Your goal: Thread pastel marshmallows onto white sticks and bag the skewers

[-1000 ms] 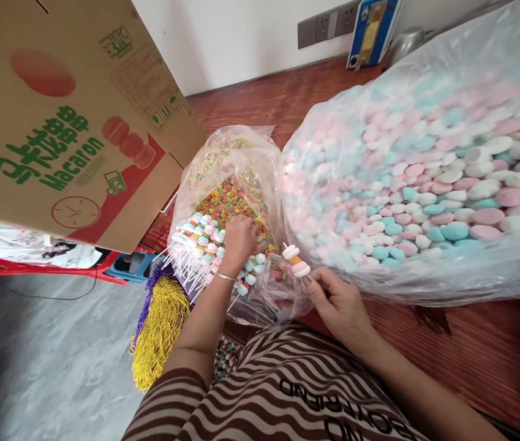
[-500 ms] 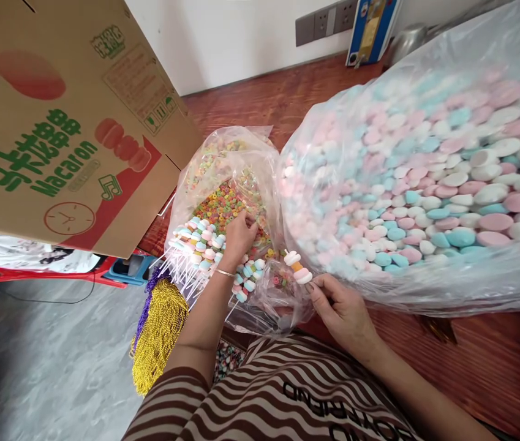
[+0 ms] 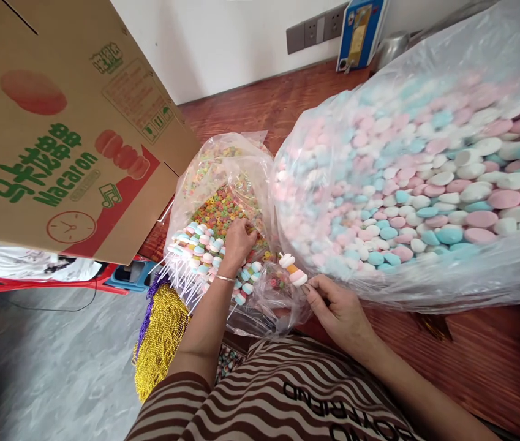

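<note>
My right hand [image 3: 337,306] pinches the lower end of a marshmallow skewer [image 3: 293,269], its white and pink marshmallows and an orange piece pointing up and left. Inside an open clear bag [image 3: 181,184], my left hand [image 3: 240,240] has its fingers bent together over small coloured cereal rings [image 3: 216,208]; whether anything is between the fingertips is hidden. Finished-looking marshmallow skewers [image 3: 202,245] with white sticks lie in a pile left of that hand, and a few more skewers [image 3: 247,282] sit just right of my wrist. A smaller clear bag [image 3: 282,300] lies below the held skewer.
A large clear sack of pink, white and blue marshmallows [image 3: 448,208] fills the right side. At left stands a cardboard box [image 3: 80,122]. Gold bead strings [image 3: 163,343] hang off the wooden table's [image 3: 227,92] edge. A blue box [image 3: 358,33] stands by the wall.
The view has shifted slightly, so the box and bags sit a little differently. Both hands keep nearly the same place, the left among the rings, the right holding the skewer.
</note>
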The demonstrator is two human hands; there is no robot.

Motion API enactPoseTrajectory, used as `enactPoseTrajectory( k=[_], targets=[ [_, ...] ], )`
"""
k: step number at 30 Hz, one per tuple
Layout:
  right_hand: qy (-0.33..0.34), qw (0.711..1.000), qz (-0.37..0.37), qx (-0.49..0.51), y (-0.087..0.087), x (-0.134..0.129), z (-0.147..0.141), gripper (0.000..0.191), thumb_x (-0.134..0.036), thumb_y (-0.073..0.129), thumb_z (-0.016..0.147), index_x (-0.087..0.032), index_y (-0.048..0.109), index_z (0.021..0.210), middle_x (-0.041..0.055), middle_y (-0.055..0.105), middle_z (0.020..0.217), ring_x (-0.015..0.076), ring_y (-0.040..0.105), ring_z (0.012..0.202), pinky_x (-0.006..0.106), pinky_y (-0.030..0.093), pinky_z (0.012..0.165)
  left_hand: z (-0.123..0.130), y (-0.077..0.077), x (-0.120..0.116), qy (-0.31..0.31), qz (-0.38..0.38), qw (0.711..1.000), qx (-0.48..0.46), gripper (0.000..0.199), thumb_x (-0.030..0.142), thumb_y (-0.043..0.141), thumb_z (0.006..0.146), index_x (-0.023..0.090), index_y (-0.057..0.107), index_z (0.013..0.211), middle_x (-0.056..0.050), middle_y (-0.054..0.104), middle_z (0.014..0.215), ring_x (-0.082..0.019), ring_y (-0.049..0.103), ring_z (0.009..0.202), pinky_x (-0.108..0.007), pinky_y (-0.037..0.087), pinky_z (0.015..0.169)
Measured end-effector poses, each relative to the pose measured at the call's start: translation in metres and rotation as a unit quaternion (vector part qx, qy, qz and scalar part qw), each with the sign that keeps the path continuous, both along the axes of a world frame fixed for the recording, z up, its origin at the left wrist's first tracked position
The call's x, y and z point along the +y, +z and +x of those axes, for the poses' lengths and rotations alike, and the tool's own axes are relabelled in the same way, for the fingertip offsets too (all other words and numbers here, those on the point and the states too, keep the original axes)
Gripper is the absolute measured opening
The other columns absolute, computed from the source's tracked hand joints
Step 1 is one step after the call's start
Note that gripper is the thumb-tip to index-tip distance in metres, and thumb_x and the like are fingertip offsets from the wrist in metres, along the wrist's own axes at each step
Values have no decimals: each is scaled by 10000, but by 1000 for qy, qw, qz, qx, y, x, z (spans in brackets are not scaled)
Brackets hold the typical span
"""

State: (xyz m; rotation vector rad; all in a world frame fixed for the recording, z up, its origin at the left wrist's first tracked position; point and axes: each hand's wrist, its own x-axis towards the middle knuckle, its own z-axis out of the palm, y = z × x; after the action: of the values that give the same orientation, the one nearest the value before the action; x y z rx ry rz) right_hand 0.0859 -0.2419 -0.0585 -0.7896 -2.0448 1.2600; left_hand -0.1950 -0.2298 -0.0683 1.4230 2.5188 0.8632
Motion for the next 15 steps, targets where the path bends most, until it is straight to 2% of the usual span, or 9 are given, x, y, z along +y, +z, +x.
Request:
enactPoseTrajectory(
  k=[2,3,5,7,10,15],
  targets=[
    [2,1000,3,-3,2,0,-1,201,-265,479,992,-215,551,811,-44,557,637,124,517,551,235,385,546,10,6,-13,4,84,991,-104,140,129,705,744,192,625,840,-35,681,882,-189,643,852,-331,505,828],
    [4,1000,4,-4,3,-1,-1,197,-268,475,998,-213,561,830,-41,570,649,125,525,559,237,390,556,16,10,-21,-1,118,976,-182,161,176,733,751,197,618,860,-21,678,861,-176,647,819,-322,516,797],
    [13,1000,5,-5,5,-1,-2,196,-278,468,1010,-208,579,865,-30,598,683,130,547,587,242,403,583,31,20,-35,-29,153,925,-347,253,271,803,734,204,610,882,0,680,831,-155,651,751,-301,532,730],
    [22,1000,6,-10,8,-3,-2,199,-282,462,1015,-206,586,879,-23,608,703,132,555,604,245,407,597,46,28,-45,-61,162,874,-454,323,294,861,690,203,628,893,6,696,836,-144,659,737,-285,543,705],
    [27,999,9,-18,13,-5,1,202,-277,463,1006,-208,576,853,-35,569,666,127,519,570,248,386,574,62,35,-53,-89,171,842,-504,325,241,901,642,192,675,870,5,721,846,-130,668,763,-258,549,722],
    [22,999,3,-24,20,-11,13,218,-279,464,1002,-208,589,838,-43,558,654,123,502,567,248,371,562,73,39,-52,-125,162,825,-527,299,235,919,619,185,719,837,4,723,795,-123,664,736,-241,542,706]
  ],
)
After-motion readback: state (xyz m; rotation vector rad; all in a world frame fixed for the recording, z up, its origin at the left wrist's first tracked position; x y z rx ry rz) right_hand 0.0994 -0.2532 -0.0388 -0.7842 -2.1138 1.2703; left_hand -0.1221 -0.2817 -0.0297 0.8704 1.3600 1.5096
